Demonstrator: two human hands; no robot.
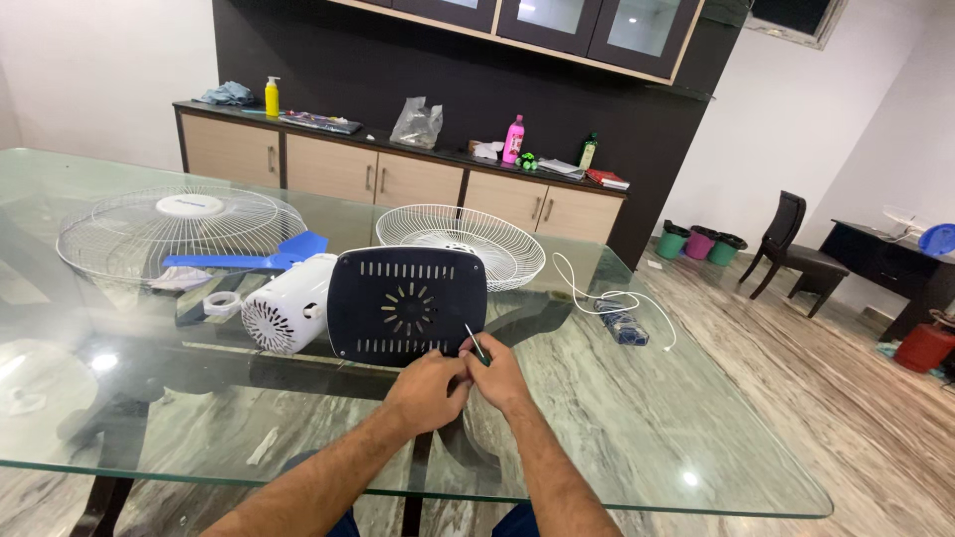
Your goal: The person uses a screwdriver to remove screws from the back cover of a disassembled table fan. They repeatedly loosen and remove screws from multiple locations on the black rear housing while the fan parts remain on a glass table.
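Observation:
A dismantled fan lies on the glass table. Its dark square base stands on edge, underside with vent slots facing me, joined to the white motor housing at its left. My right hand grips a thin screwdriver whose tip points up at the base's lower right corner. My left hand is closed and pressed against the right hand, just below the base; what it holds is hidden.
Two white wire fan guards lie on the table behind the base, with a blue fan blade, a tape roll and a white cord with plug. A sideboard with bottles stands behind; a dark chair is at right.

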